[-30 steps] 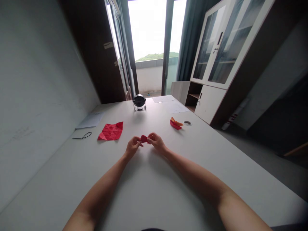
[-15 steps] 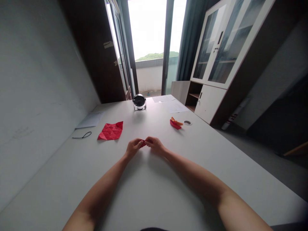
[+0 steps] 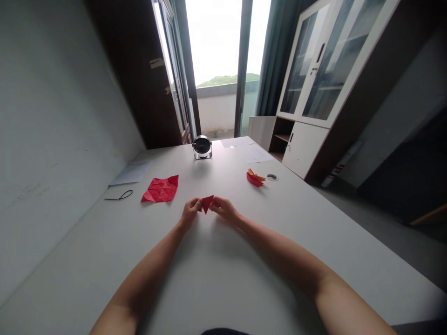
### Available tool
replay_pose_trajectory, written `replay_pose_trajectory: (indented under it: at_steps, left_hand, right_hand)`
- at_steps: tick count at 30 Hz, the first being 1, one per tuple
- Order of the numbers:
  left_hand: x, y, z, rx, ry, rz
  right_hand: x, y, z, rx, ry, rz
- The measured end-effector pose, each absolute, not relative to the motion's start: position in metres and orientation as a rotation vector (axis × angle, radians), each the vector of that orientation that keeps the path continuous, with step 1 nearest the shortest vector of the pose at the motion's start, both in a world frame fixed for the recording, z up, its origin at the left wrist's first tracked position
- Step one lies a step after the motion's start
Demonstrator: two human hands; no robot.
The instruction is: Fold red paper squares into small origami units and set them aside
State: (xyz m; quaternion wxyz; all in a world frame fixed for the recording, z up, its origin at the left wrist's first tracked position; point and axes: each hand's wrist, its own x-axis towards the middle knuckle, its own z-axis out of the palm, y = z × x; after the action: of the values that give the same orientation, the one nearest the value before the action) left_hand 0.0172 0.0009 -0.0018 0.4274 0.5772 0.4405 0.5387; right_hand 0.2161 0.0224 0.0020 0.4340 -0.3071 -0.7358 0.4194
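Between my hands is a small folded red paper (image 3: 207, 203), triangular with one point toward me. My left hand (image 3: 190, 209) pinches its left corner between thumb and fingers. At its right edge, my right hand (image 3: 223, 208) has closed fingers on the paper. Both hands are just over the white table (image 3: 209, 279). To the left lies a creased red paper sheet (image 3: 160, 190), spread out with its corners lifting. Off to the right rest folded red and orange paper pieces (image 3: 256, 178), touching each other.
A roll of tape (image 3: 271, 177) lies beside the folded pieces. At the far edge stands a round black device on a metal stand (image 3: 202, 147). White sheets (image 3: 260, 154) lie far right, another paper (image 3: 131, 173) by the left wall, and a black cable tie (image 3: 119, 196) nearby.
The red paper was mostly covered by my fingers and now shows as a triangle. My left hand has shifted slightly left, widening the gap between my hands.
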Motion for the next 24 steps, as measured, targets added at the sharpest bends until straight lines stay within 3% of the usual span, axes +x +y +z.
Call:
replay_pose_trajectory:
  at_steps: [9, 24]
  left_hand:
    - [0.021, 0.000, 0.000, 1.285, 0.923, 1.260]
    - [0.022, -0.004, 0.005, 1.265, 0.837, 1.184]
  right_hand:
    - [0.216, 0.026, 0.002, -0.659, -1.652, 1.320]
    - [0.222, 0.024, 0.015, -0.671, -1.662, 1.419]
